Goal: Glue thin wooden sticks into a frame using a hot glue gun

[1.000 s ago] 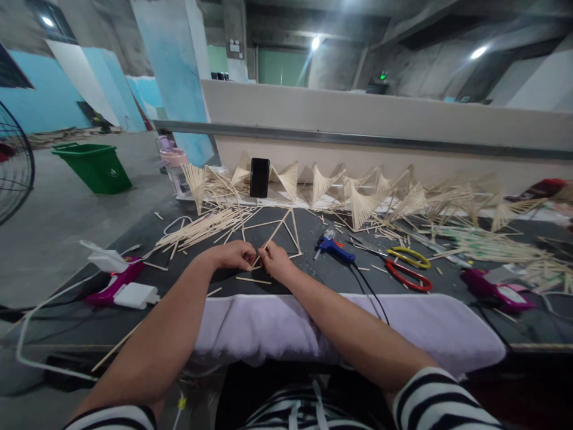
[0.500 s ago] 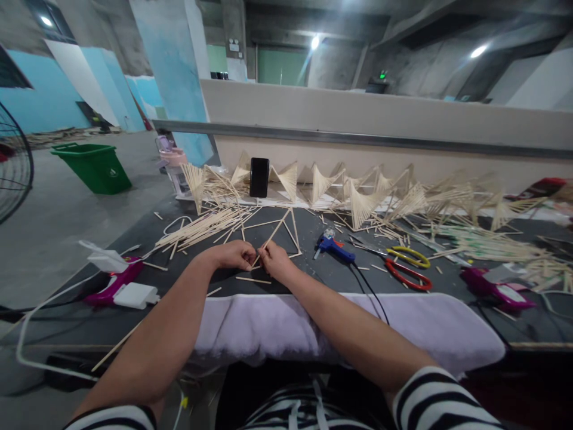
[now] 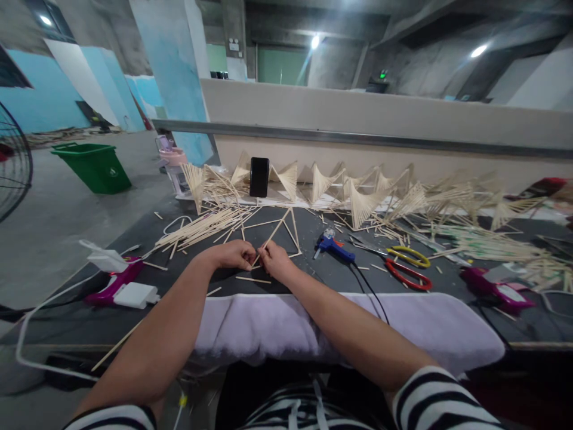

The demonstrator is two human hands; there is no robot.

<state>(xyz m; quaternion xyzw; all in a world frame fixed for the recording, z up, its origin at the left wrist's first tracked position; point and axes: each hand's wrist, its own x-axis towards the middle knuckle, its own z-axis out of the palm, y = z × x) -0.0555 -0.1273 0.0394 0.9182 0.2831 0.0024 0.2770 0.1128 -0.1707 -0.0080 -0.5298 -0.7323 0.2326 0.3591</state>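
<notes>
A frame of thin wooden sticks [image 3: 294,230] stands on the dark table in front of me, its sticks meeting in angles. My right hand [image 3: 274,261] is closed, pinching a slanted stick of this frame near its lower end. Right beside it my left hand [image 3: 237,255] is closed too, its curled fingertips at the same stick's low end; the exact grip is partly hidden. A short loose stick [image 3: 253,279] lies just below the hands. To the right rests a blue glue gun [image 3: 335,247] with its black cord.
Scissors with red and yellow handles [image 3: 408,272] lie right of the glue gun. Loose sticks [image 3: 201,230] are heaped at left; finished twisted stick shapes [image 3: 362,206] line the back. A phone [image 3: 259,177] stands there. Purple power strips [image 3: 114,280] and a lilac towel [image 3: 259,325] lie nearer.
</notes>
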